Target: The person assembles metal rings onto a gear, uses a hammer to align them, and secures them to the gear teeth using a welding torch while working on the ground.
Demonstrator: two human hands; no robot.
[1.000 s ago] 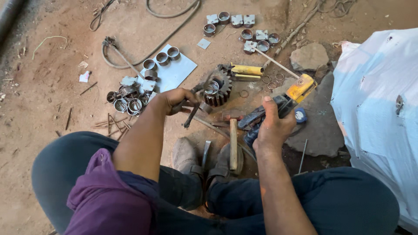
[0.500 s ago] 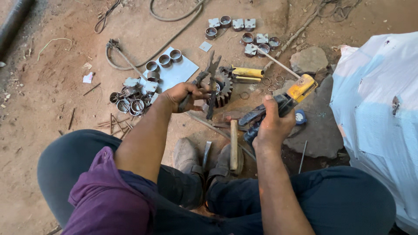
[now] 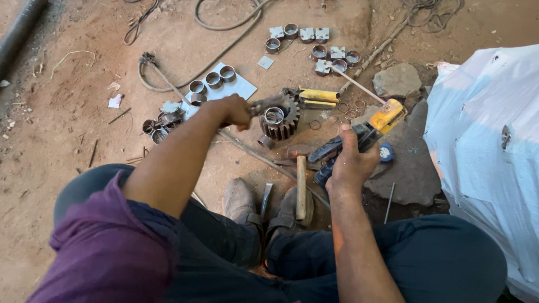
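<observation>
My left hand (image 3: 231, 110) grips pliers (image 3: 268, 103), their long axis pointing right at the gear (image 3: 279, 119) just beyond; right hand (image 3: 351, 163) clasps a dark tool handle (image 3: 337, 151).

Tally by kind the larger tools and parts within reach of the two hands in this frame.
Pliers in the left hand: 1
Toothed gear: 1
Hammer with wooden handle: 1
Yellow and black power tool under the right hand: 1
Yellow-handled tool beside the gear: 1
Total: 5
</observation>
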